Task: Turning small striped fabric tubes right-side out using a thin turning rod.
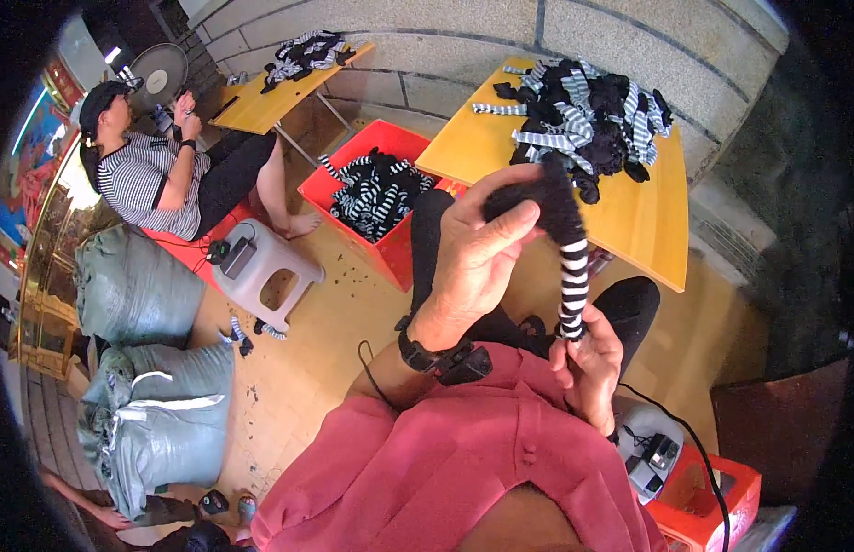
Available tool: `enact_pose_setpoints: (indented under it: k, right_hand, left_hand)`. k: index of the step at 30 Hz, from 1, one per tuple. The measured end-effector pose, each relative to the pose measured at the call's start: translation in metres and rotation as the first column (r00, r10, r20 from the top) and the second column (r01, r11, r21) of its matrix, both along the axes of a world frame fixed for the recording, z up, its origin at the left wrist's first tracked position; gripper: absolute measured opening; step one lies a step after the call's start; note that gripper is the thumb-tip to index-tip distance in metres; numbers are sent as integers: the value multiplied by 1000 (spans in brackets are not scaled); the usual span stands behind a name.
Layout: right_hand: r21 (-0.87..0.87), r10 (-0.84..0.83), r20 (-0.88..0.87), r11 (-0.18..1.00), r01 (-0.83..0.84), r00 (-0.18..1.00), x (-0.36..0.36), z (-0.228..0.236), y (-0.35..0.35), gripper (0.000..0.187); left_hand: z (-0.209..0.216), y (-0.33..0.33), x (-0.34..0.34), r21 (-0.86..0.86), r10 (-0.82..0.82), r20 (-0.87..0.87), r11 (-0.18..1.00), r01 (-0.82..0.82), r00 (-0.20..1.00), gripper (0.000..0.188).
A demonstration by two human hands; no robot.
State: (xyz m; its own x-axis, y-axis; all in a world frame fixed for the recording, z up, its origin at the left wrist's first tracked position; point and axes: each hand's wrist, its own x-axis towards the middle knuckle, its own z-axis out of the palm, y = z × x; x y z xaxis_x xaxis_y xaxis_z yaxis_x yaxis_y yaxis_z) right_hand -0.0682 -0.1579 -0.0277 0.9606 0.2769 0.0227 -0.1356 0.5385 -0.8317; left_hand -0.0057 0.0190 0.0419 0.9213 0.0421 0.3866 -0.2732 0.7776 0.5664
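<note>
Left hand [478, 253] grasping sock [573, 271] at black end — right hand [593, 366] pinching striped end below; sock pile [583, 120] on table [662, 225] beyond.

The black part of the striped sock [573, 267] hides some fingertips of your left hand [473, 248], and your right hand [591, 363] covers its lower end. Toward eight o'clock, your view's edge cuts off another person [85, 501]; toward four, the red bin [744, 501] runs out of view below.
</note>
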Motion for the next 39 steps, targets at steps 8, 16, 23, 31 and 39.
enact_pose_setpoints:
  k: [8, 16, 23, 31, 39]
  right_hand:
    - [-212, -71, 10, 975, 71, 997, -3, 8, 2, 37]
    - [-447, -239, 406, 790, 420, 882, -2, -10, 3, 36]
    - [-377, -65, 256, 912, 162, 965, 10, 2, -1, 40]
    - [-233, -71, 92, 968, 91, 993, 7, 5, -2, 40]
    - [-417, -177, 482, 815, 402, 858, 5, -11, 0, 42]
  left_hand:
    - [-8, 4, 4, 80, 97, -14, 992, -95, 995, 24]
    - [4, -2, -5, 126, 192, -1, 974, -190, 981, 27]
    - [-5, -8, -5, 331, -70, -101, 938, 100, 992, 21]
    - [-1, -20, -7, 145, 36, -17, 989, -33, 999, 33]
    - [-2, -17, -9, 404, -55, -64, 912, 76, 996, 21]
